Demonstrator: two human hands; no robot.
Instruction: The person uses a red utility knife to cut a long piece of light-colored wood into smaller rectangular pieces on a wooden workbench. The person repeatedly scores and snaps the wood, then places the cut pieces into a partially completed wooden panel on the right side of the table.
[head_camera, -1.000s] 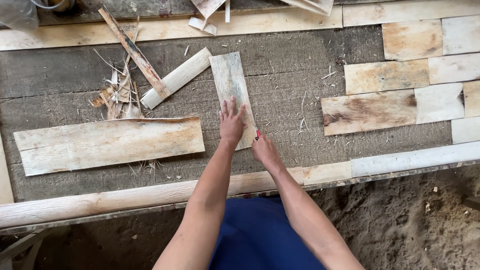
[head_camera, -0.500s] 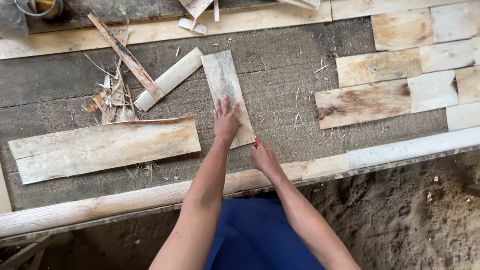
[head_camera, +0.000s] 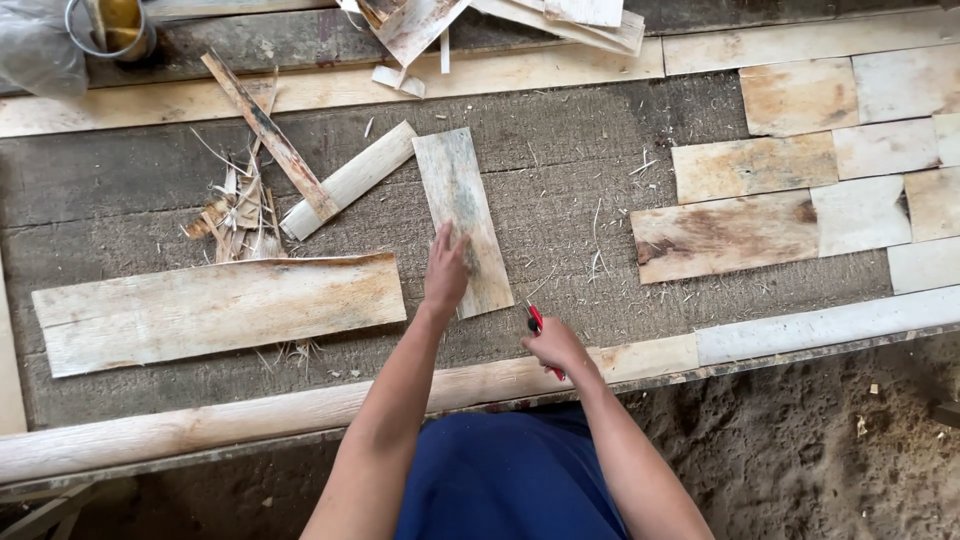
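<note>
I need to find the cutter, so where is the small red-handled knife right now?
In the head view, the small red-handled knife is in the right hand, just right of the pale upright bark strip that the left hand presses down, near the table's front wooden rail.

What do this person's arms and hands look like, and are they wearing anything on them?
Both arms are bare down to the fingers: no sleeves show in the picture, and no gloves, watch or rings can be seen on the left hand or the right hand. Below the arms, a dark blue garment covers the lap.
</note>
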